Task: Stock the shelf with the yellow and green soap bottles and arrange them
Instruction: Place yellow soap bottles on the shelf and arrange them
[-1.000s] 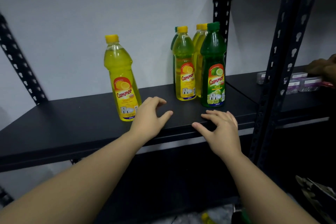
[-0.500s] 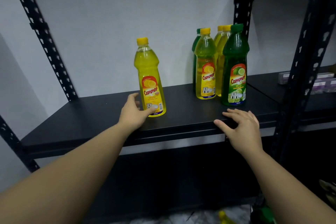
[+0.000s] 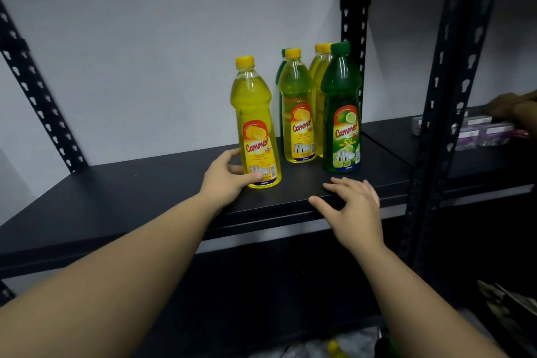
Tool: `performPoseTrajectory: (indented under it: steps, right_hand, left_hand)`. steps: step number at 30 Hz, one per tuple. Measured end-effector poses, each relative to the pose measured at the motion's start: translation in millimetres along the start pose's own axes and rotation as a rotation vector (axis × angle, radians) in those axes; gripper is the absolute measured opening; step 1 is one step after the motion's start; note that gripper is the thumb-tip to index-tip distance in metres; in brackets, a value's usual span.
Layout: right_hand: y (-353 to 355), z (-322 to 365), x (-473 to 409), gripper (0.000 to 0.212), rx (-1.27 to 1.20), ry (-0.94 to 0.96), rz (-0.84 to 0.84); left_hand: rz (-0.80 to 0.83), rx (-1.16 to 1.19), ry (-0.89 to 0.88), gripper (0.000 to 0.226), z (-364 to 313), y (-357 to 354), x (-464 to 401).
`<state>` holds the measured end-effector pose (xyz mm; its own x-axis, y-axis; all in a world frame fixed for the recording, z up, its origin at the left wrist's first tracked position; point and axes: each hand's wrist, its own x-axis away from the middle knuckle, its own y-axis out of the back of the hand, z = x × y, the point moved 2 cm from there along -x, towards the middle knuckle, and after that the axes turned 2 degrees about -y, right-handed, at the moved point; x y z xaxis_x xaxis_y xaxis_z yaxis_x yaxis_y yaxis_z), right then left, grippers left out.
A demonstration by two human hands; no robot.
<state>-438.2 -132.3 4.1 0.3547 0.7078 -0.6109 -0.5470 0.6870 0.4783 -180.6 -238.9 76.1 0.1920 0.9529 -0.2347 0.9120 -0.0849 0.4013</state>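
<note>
A yellow soap bottle [image 3: 255, 125] stands upright on the black shelf [image 3: 130, 192], a little left of the group. My left hand [image 3: 226, 177] wraps its base, thumb across the front and fingers behind. To the right stand another yellow bottle [image 3: 297, 113], a green bottle [image 3: 343, 113] in front, and more yellow and green bottles partly hidden behind them. My right hand [image 3: 354, 206] rests on the shelf's front edge below the green bottle, fingers spread, holding nothing.
Black perforated uprights [image 3: 444, 113] frame the shelf on the right and left [image 3: 37, 90]. Another person's hand [image 3: 511, 104] reaches over small purple packs [image 3: 479, 134] on the neighbouring shelf. More bottle caps [image 3: 334, 349] show on the floor below.
My left hand has moved to the lone yellow bottle and closed round its base. The bottle now stands closer to the group. My right hand stays on the shelf edge.
</note>
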Motion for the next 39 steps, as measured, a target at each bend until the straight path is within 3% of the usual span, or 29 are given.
performPoseTrajectory:
  steps: [10, 23, 31, 34, 39]
  right_hand:
    - [2, -1, -2, 0.052, 0.014, 0.000, 0.011]
    - [5, 3, -3, 0.053, 0.010, -0.006, 0.002]
    - [16, 2, 3, 0.049, -0.093, 0.007, 0.024]
    - [22, 3, 13, 0.039, -0.136, 0.011, -0.062]
    - [26, 10, 33, 0.036, -0.090, 0.042, 0.010]
  left_hand:
    - [-0.014, -0.085, -0.059, 0.087, -27, -74, -19]
    - [-0.056, -0.137, -0.062, 0.077, -45, -100, -17]
    - [-0.032, -0.183, -0.077, 0.087, -44, -96, -2]
    - [-0.036, -0.245, -0.122, 0.074, -42, -90, 21]
    - [-0.059, -0.380, -0.277, 0.059, -32, -79, 74]
